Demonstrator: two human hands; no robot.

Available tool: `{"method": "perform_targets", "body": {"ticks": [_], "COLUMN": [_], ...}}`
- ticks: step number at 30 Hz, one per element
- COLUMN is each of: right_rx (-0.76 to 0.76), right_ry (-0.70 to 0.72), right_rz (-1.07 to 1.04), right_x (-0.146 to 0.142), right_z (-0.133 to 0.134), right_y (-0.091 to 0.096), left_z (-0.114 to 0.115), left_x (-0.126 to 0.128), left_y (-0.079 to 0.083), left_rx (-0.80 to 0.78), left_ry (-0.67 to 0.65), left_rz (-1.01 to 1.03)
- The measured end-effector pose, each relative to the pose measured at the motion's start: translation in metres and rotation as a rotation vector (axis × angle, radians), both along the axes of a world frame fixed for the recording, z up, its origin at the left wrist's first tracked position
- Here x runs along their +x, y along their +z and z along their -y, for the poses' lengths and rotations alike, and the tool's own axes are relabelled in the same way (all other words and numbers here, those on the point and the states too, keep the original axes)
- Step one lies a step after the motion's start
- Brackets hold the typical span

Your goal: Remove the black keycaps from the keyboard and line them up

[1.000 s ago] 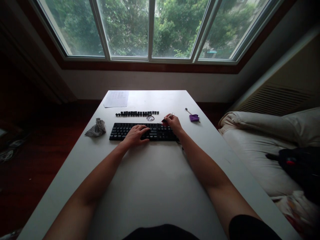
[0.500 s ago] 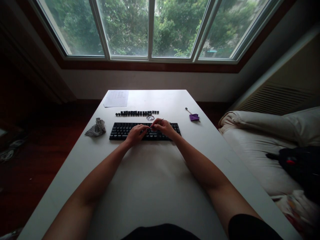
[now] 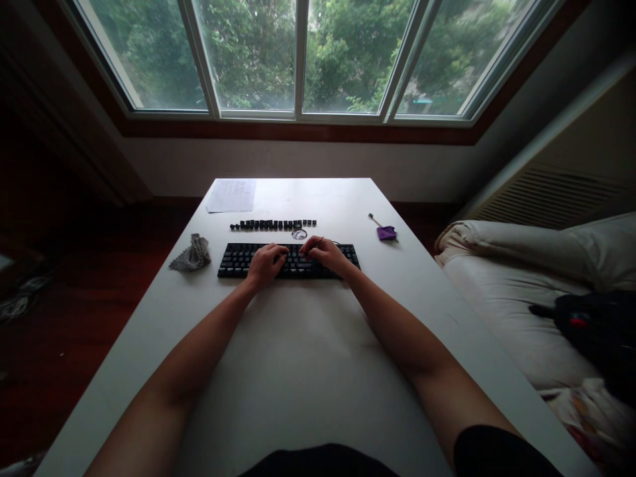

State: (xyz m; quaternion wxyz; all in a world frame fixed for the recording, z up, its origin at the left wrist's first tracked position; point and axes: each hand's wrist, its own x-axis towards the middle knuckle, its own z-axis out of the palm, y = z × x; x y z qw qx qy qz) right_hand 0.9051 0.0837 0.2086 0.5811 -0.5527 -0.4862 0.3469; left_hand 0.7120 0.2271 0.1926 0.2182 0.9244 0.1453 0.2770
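A black keyboard [image 3: 238, 260] lies across the white table in front of me. My left hand [image 3: 267, 264] rests on its middle part, fingers curved over the keys and the thumb a little apart, with nothing visible in them. Just to the right, over the keys, my right hand [image 3: 322, 253] has its fingertips pinched together around a thin dark tool, of which a short piece sticks up above the knuckles. The tool's kind is too small to make out. Behind the keyboard several black keycaps [image 3: 268, 225] stand in a row, with a round shiny item [image 3: 299, 234] beside them.
A crumpled grey cloth [image 3: 193, 254] lies left of the keyboard. A sheet of paper [image 3: 231, 196] is at the table's back left. On the right sit a small purple cloth [image 3: 386, 233] and a thin brush [image 3: 373, 219]. A pale sofa [image 3: 507, 285] stands beyond the table's right edge.
My left hand has drawn a little to the left, away from the right fingertips, so a gap with keys now shows between them. My right hand is nearly still.
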Motion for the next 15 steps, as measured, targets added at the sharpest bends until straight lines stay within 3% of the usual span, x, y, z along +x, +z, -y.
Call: {"method": "perform_targets", "body": {"ticks": [9, 15], "right_rx": [-0.082, -0.114], "right_ry": [0.178, 0.221], "right_rz": [0.107, 0.046], "right_x": [0.008, 0.014], "right_z": [0.010, 0.014], "right_y": [0.009, 0.012], "left_z": [-0.004, -0.004], "left_x": [0.001, 0.001], "left_y": [-0.009, -0.008], "left_rx": [0.127, 0.125], "left_ry": [-0.028, -0.038], "left_rz": [-0.075, -0.077]}}
